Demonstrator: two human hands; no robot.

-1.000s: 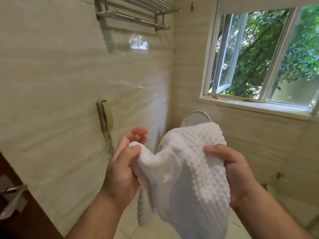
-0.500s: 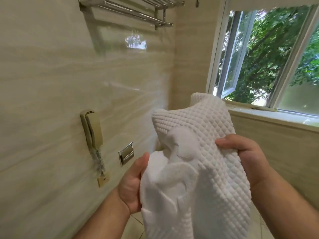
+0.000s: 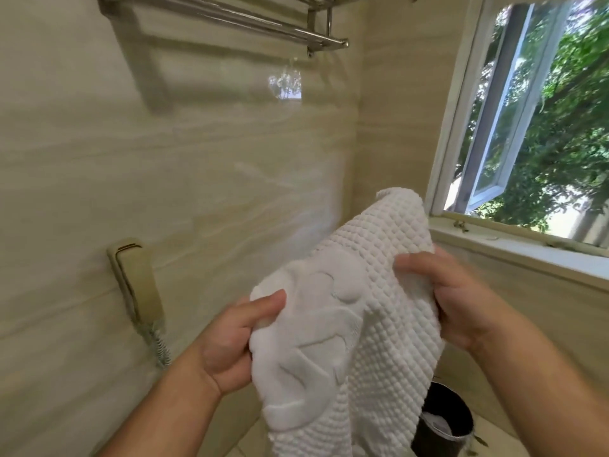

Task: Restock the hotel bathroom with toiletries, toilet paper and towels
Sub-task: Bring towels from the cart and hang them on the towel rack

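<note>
Towel [image 3: 372, 331]: white, waffle-textured, bunched, held up before tiled wall [image 3: 197, 179]. Left hand [image 3: 237, 344] pinches its left edge; right hand [image 3: 461, 298] grips its right edge. Rack [image 3: 263, 24] above; phone [image 3: 138, 285] left; bin [image 3: 445, 423] below; window [image 3: 534, 120] right.

Both forearms bare, rising from bottom edge, angled toward centre. Left hand [image 3: 230, 344] lower, thumb on top, pinching towel [image 3: 369, 324] fold; fingers hidden behind cloth, probably curled. Right hand [image 3: 458, 301] higher, slightly blurred, fingers curled over towel edge.
</note>
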